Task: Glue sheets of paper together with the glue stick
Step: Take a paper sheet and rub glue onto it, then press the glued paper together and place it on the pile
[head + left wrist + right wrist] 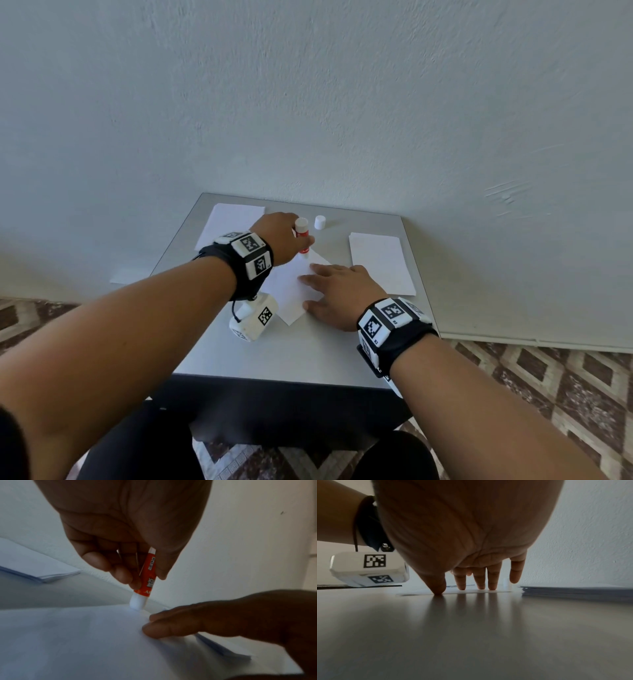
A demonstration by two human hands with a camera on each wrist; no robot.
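- The only container-like thing is the glue stick [302, 236]: a red-orange tube with dark print, white at both ends. Its white cap [320, 222] is off and stands on the table [308, 353] at about 1 o'clock from the tube, just beside it but apart.
- The left hand [281, 240] grips the tube, fingers [120, 573] and thumb curled around the barrel; the tube is nearly upright, leaning slightly, with its white lower end touching the centre sheet [291, 287] near the sheet's far edge.
- The centre sheet is plain white, lying flat and turned at an angle to the table edges, in the middle of the table.
- The right hand [337, 294] lies spread at about 4 o'clock from the glue stick; its straight fingertips [492, 586] and thumb press the sheet down, holding nothing.
- A left stack of paper [233, 224] lies at 10 o'clock from the centre sheet, and a right stack of paper [380, 262] at 2 o'clock; both are white.
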